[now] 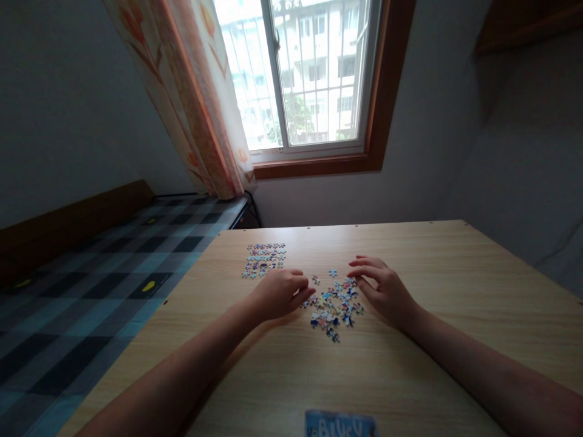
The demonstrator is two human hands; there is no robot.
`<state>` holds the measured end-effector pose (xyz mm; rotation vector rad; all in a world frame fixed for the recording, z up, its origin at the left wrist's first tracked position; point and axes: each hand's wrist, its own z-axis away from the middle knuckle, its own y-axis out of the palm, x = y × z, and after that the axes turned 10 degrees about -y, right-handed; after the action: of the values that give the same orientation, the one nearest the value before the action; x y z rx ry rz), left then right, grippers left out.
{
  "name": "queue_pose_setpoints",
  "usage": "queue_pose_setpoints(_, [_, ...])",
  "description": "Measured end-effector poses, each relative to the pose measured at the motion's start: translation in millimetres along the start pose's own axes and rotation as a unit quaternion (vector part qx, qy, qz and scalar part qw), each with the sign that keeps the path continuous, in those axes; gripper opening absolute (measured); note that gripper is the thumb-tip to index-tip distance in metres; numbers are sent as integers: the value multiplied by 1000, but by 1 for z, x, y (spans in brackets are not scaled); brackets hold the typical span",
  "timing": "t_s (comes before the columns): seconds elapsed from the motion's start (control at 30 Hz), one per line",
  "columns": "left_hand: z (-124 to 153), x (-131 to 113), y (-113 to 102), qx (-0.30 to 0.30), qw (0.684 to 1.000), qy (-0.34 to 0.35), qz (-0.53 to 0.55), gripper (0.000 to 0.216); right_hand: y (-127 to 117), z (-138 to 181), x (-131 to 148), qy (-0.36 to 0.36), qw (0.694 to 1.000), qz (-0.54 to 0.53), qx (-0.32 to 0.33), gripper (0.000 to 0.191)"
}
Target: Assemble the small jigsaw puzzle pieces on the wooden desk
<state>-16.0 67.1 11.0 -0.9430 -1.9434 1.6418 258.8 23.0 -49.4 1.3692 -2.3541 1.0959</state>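
Both hands' grip loose, unclosed: left hand (pixel 279 292), right hand (pixel 381 284) flank small multicoloured loose puzzle pieces (pixel 334 306).

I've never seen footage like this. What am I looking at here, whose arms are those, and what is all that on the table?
There is no machine: the one picture comes from a camera worn on a person's head, looking down at their own bare arms. The left hand and right hand rest at either side of a heap of loose puzzle pieces on a wooden table. Whether either hand pinches a piece is unclear. A joined patch lies farther left, and a blue box sits at the near edge.
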Motion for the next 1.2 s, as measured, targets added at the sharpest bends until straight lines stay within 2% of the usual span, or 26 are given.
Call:
queue_pose_setpoints(0.2, [3,-9,17,-75,991,41,99,27,2,-2,-14,104,993,-50,-23,20])
queue_pose_setpoints(0.27, [4,-9,21,-58,991,52,111,40,4,-3,-19,146,986,-71,-26,22])
queue_pose_setpoints(0.37, [2,-7,26,2,994,45,101,65,6,-4,-24,172,982,-76,-18,25])
queue_pose_setpoints(0.47, [0,-6,32,46,995,30,88,75,6,-6,-24,164,985,-53,0,26])
queue_pose_setpoints(0.6, [-2,-6,35,71,994,9,88,81,8,-7,-22,130,991,-17,38,29])
queue_pose_setpoints(0.83, [3,-13,32,37,995,-24,91,81,12,-7,-25,67,991,29,116,35])
queue_pose_setpoints(1.03, [12,-23,38,7,992,-88,89,69,9,-14,-39,21,981,-3,191,43])
queue_pose_setpoints(1.2, [12,-22,40,1,991,-103,88,61,10,-31,-62,8,979,-4,203,48])
